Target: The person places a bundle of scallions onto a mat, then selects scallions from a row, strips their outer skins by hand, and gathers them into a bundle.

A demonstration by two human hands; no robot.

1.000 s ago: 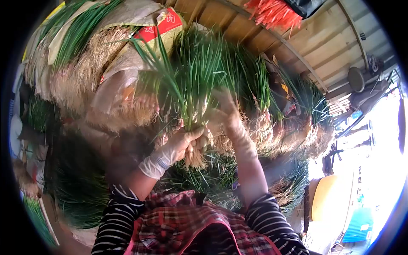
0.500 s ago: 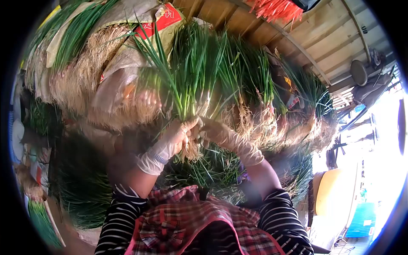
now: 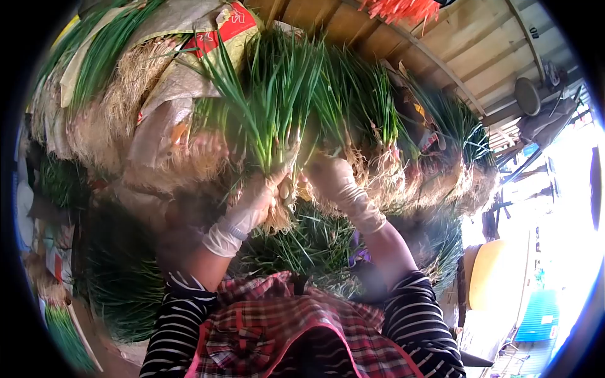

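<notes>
My left hand, in a thin pale glove, is closed round the lower stems of a small bunch of green onions. Their leaves point up and away from me, and the pale roots hang below my fingers. My right hand, gloved too, is just right of the bunch, reaching toward the piled green onions behind it. Its fingers are blurred and partly turned away, so whether they grip a stem is unclear. Loose green leaves lie below both hands.
Rooty bundles of green onions with sacking are heaped at upper left. More dark green leaves lie at lower left. A yellow container and a blue basket stand at right. Orange-red strands hang at the top.
My right hand has moved away from my left, to the right and slightly up toward the pile. My left hand keeps the bunch, which looks fuller. The view has shifted slightly.
</notes>
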